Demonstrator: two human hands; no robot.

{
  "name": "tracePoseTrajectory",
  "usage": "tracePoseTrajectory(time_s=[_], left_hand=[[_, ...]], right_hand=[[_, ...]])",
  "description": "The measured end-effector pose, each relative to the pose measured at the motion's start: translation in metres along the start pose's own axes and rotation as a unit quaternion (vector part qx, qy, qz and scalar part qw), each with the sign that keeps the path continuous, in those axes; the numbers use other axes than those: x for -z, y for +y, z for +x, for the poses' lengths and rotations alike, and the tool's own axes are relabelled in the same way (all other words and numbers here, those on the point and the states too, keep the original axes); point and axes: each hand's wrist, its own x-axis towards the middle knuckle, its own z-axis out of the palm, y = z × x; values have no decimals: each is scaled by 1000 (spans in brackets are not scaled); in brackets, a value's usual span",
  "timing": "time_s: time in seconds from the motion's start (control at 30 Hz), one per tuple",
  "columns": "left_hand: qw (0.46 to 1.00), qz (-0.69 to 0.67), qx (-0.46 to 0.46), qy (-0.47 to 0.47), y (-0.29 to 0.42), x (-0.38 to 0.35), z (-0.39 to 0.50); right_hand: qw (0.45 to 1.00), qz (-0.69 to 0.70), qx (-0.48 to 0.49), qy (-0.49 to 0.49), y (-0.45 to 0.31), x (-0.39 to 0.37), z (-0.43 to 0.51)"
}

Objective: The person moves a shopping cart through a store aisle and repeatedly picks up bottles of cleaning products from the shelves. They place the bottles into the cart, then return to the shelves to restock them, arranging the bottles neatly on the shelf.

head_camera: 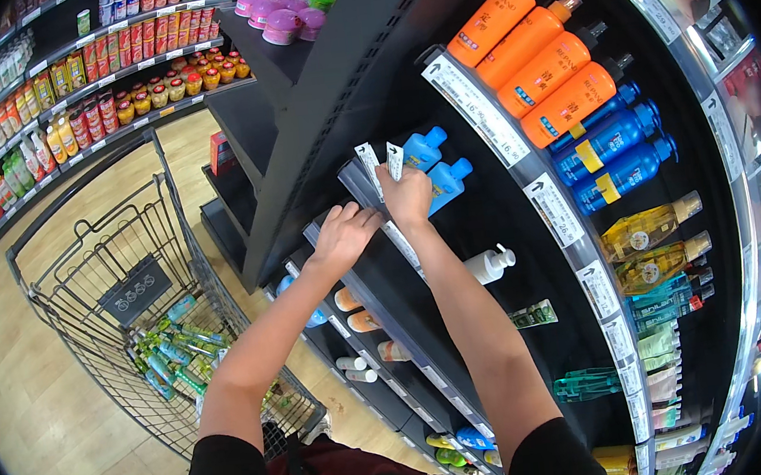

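Observation:
My right hand point(407, 196) is at the front edge of a black shelf, its fingers closed around a white paper price label point(395, 157) marked with an arrow. Another price label point(368, 166) stands tilted just left of it. Right behind that hand are two light blue bottles point(450, 181), partly covered by it. My left hand point(345, 235) reaches to the same shelf edge, fingers slightly bent and apart, with nothing visible in them. A clear label strip point(404, 247) with more labels runs along the edge below my right hand.
A wire shopping cart point(179, 272) holding several green and blue bottles stands left. Orange bottles point(558, 107) and blue pump bottles point(628, 173) line the upper shelf. A white pump bottle point(489, 266) and a green tube point(533, 314) sit further along. A black shelf upright point(295, 149) rises at left.

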Motion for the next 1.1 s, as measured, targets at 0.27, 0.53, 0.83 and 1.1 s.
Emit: tracePoseTrajectory(time_s=[0.27, 0.53, 0.83, 1.1], left_hand=[[1000, -9, -5, 11, -2, -1, -5], [1000, -7, -6, -10, -3, 3, -6], [998, -35, -51, -27, 1, 3, 21], [994, -46, 1, -104, 21, -4, 23]], right_hand=[[983, -141, -23, -115, -14, -10, -4], [986, -130, -28, -104, -38, 13, -13], [686, 525, -477, -160, 31, 197, -231], [621, 499, -595, 105, 106, 374, -427]])
